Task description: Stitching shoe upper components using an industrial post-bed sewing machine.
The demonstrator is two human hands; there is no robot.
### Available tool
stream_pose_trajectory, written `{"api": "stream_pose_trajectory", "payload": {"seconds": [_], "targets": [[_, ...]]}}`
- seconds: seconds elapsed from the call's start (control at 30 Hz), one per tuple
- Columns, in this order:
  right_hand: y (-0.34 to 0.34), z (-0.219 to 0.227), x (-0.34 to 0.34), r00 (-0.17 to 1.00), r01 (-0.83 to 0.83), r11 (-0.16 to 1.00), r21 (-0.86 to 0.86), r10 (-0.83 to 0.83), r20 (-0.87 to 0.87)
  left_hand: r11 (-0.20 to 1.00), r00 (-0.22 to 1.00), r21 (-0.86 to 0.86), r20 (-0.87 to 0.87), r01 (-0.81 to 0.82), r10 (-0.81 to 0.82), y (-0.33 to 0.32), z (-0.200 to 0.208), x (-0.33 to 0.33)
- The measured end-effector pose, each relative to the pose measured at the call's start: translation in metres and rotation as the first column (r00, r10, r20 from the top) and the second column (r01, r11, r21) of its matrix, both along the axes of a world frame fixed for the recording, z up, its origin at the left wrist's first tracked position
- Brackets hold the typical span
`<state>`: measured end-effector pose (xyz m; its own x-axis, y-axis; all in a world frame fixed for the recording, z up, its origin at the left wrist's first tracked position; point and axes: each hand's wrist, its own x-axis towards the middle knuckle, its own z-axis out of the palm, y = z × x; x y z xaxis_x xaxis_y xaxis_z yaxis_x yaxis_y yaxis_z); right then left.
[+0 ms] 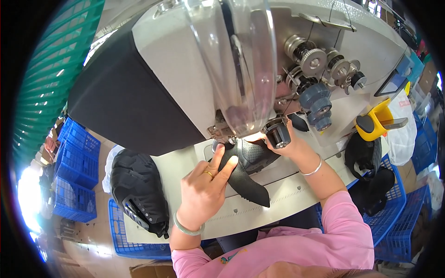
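A black textured shoe upper lies under the needle area of a light grey sewing machine, a loose flap of it pointing toward me. My left hand bears down on its left side with index finger and thumb, the other fingers curled in. Farther right, my right hand grips the upper's far right part; its fingertips are partly hidden behind a dark machine part. A clear curved shield hangs in front of the needle, which I cannot make out.
Stacked black shoe uppers sit at the table's left end. More black pieces lie at the right, by a yellow-handled tool. Blue baskets flank the table below. Thread-tension knobs jut from the machine; blue crates stand left.
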<state>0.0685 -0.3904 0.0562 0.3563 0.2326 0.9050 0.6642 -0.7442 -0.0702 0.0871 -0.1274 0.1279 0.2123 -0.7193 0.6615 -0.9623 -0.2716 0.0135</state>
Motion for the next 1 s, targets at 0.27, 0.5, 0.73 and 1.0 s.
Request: {"api": "stream_pose_trajectory", "payload": {"seconds": [0.27, 0.5, 0.73, 1.0], "targets": [[-0.002, 0.005, -0.005, 0.914, 0.129, 0.991, -0.039, -0.134, -0.384, 0.998, 0.995, 0.002, 0.078, -0.067, 0.067, -0.002, -0.003, -0.008], [-0.007, 0.0, 0.01, 0.975, -0.088, 0.973, 0.214, 0.128, -0.181, 0.989, 0.978, 0.015, 0.156, -0.144, 0.14, -0.011, -0.01, -0.015], [-0.002, 0.009, -0.002, 0.978, -0.07, 0.98, 0.185, 0.104, -0.182, 0.98, 0.965, 0.034, 0.185, -0.195, 0.186, -0.012, -0.01, -0.023], [0.001, 0.011, -0.003, 0.944, -0.148, 0.929, 0.338, 0.235, -0.233, 0.978, 0.963, 0.035, 0.185, -0.204, 0.195, -0.013, -0.01, -0.025]]}}
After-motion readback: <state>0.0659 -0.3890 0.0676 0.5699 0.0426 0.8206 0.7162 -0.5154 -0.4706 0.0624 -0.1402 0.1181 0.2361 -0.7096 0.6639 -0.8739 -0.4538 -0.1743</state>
